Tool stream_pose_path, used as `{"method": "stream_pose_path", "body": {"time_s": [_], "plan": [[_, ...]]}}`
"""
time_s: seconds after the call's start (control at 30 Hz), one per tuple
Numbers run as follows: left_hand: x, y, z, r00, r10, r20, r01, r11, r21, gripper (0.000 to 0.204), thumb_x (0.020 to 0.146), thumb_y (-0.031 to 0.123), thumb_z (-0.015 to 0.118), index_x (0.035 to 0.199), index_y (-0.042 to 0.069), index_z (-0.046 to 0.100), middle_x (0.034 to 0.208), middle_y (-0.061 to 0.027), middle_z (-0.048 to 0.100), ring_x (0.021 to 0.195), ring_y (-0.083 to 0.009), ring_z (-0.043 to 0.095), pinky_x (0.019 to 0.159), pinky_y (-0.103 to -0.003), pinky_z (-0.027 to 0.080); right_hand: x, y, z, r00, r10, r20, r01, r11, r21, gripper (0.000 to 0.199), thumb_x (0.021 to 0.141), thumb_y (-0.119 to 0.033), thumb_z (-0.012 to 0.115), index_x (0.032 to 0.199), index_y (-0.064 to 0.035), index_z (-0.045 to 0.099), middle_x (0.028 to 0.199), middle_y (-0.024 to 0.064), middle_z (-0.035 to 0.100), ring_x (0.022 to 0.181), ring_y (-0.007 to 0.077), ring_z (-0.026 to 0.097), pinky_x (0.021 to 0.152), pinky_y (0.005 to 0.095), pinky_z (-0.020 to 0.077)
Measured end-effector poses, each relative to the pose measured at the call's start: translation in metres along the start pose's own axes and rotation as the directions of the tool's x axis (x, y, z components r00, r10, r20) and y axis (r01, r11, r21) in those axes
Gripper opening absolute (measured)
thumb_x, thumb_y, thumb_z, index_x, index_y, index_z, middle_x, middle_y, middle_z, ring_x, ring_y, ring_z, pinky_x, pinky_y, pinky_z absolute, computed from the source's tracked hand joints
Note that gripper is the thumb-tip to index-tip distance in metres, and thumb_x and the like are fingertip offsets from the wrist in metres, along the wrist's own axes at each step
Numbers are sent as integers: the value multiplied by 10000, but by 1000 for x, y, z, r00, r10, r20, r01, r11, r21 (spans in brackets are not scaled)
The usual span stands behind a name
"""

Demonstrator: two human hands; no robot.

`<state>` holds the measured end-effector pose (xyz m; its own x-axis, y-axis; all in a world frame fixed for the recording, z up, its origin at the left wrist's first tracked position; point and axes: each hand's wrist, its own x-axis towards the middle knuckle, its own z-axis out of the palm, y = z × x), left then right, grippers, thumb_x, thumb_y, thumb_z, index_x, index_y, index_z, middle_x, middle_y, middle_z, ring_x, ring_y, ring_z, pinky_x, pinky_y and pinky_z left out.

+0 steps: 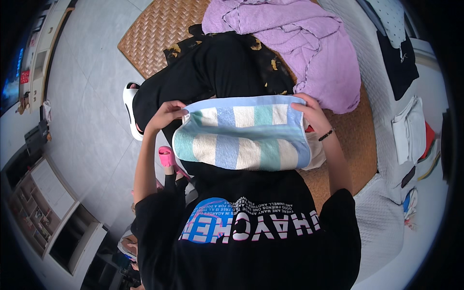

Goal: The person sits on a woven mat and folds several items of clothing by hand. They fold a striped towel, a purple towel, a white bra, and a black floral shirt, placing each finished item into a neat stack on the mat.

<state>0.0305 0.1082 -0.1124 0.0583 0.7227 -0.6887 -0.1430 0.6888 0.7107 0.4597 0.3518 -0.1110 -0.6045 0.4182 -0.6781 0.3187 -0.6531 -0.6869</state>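
A checked towel [239,151] in pale blue, mint green and cream hangs across my lap, bulging and folded along its lower part. My left hand [169,115] pinches its upper left corner. At the upper right corner, my right hand [311,113] grips the edge, thumb on top, with a dark beaded bracelet on the wrist. The far edge is stretched between both hands. Beneath the towel lie my legs in black trousers [208,72], and a black cloth with yellow flower shapes [273,67] is spread beyond them.
A purple blanket [328,63] is heaped at the far right on a brown woven mat [154,34]. A quilted white sofa cover [386,232] runs along the right, with folded white cloth [408,130]. At left, a pink slipper [166,155] on another person's foot and a white slipper [129,108].
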Motion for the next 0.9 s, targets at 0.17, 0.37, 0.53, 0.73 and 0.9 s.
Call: {"method": "stream_pose_path", "body": {"time_s": [0.17, 0.37, 0.53, 0.73, 0.9], "plan": [[-30, 55, 11, 981, 133, -145, -123, 990, 73, 129, 891, 13, 603, 1019, 4, 608, 918, 3, 632, 870, -65, 579, 798, -227, 468, -30, -48, 20, 995, -56, -81, 57, 998, 11, 321, 845, -81, 675, 1149, 0, 606, 1001, 20, 628, 927, 70, 565, 799, 211, 451], [-61, 133, 10, 907, 334, -256, -222, 896, 384, 214, 902, 39, 610, 1111, -9, 613, 940, -19, 642, 874, -83, 582, 799, -233, 470, -43, -106, -2, 963, -229, -139, 160, 906, -391, 199, 811, -66, 726, 986, 19, 684, 882, -1, 658, 818, 48, 577, 702, 202, 469], [-99, 216, 21, 287, 909, -302, -478, 409, 777, 275, 833, -97, 612, 1098, -21, 622, 1089, -106, 654, 1028, -182, 618, 872, -311, 509, -89, -195, 6, 521, -853, -30, 666, 428, -611, 228, 755, 82, 715, 977, 56, 669, 989, 100, 665, 881, 117, 616, 732, 221, 495], [-103, 210, 30, 125, 982, 144, -136, -127, 983, 289, 749, -150, 614, 999, -4, 615, 1051, -160, 667, 998, -295, 653, 879, -390, 526, -88, -193, 16, 332, -935, 123, 570, 95, -816, 318, 690, 156, 625, 954, -11, 685, 1027, 78, 683, 960, 160, 641, 793, 249, 503], [-69, 54, 36, 376, 908, 187, -247, -96, 964, 334, 685, -84, 579, 999, 30, 594, 1076, -131, 633, 1016, -309, 615, 915, -443, 493, -51, -57, -3, 551, -820, 155, 560, 226, -797, 275, 676, 112, 624, 904, -31, 680, 1007, 90, 684, 925, 204, 656, 808, 292, 511]]}}
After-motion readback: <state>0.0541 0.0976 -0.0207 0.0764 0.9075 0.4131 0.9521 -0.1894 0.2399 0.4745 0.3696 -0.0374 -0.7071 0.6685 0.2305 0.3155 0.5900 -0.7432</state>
